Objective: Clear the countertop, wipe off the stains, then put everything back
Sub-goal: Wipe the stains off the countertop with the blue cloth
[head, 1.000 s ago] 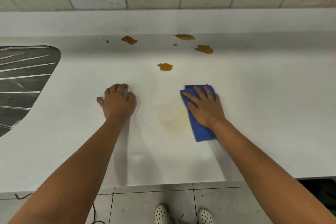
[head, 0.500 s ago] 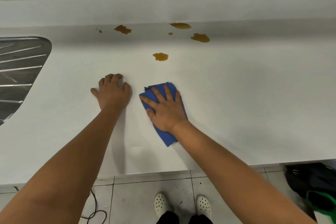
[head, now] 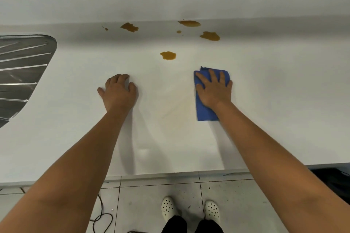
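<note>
White worktop [head: 274, 89] cleared of objects, mid-wipe, seen from above. Right hand [head: 215, 89] pressed flat on a folded blue cloth [head: 203, 111], fingers spread and extended, palm down; not a closed grip, but a pinning hold that spreads pressure over the cloth's area and keeps it from bunching during a stroke. Cloth lying flat on the worktop, its near end trailing out beneath the wrist, its far edge just short of the nearest stain. Left hand [head: 119, 91] empty, palm down on bare worktop well apart from the cloth, fingers loosely curled at the tips; probably a brace for the forward lean, clear of the wiping path. Between the two hands, a faint yellowish smear [head: 178, 106], judged to be residue of a stain only partly lifted. Further back, five amber stains still intact: one nearest spill [head: 168, 55] just beyond the cloth, a larger blot [head: 210, 36] to the right rear, an elongated patch [head: 189, 23] at the foot of the upstand, a ragged blot [head: 130, 27] to the left rear, and a small drop [head: 179, 31] between them, plus tiny specks [head: 106, 28] at far left. Ribbed steel drainer [head: 22, 73] at the left edge, untouched. Wiping stage judged early; putting things back not yet possible.
</note>
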